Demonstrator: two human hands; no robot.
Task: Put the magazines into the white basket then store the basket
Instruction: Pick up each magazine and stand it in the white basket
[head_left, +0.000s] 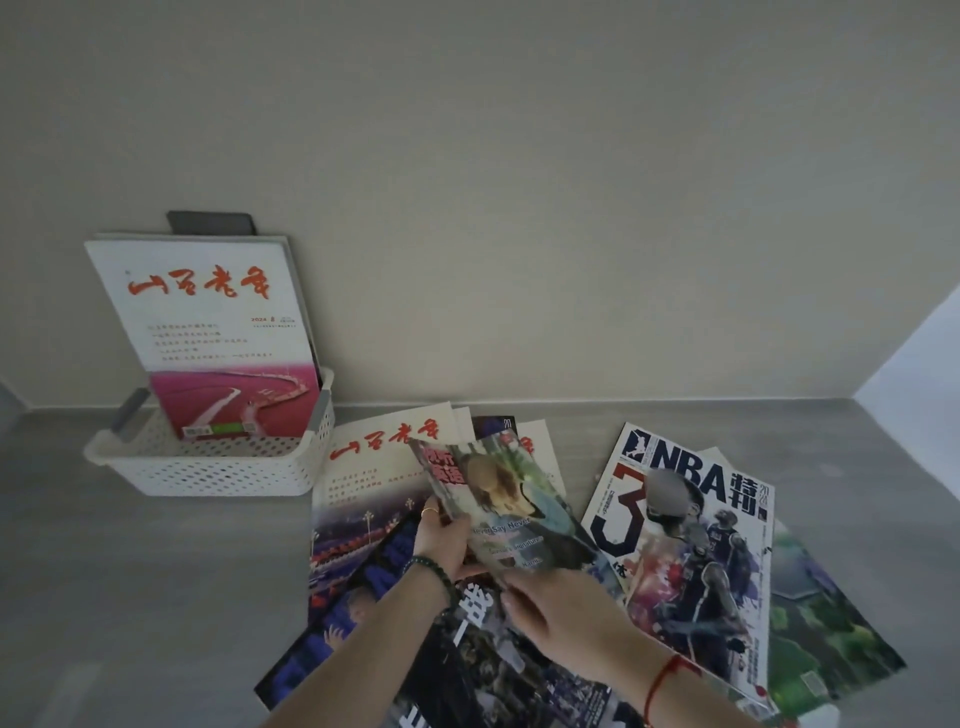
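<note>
You are looking at what reads as a home interior: a plain cream wall (519, 208) meets a grey wood-grain floor (130, 571) along a low skirting strip. Against that wall stands a white perforated basket (218, 467) holding upright magazines (208, 322). Just right of the basket, glossy magazines (691, 545) lie fanned loose across the floor. Nothing shows which room it is.
</note>
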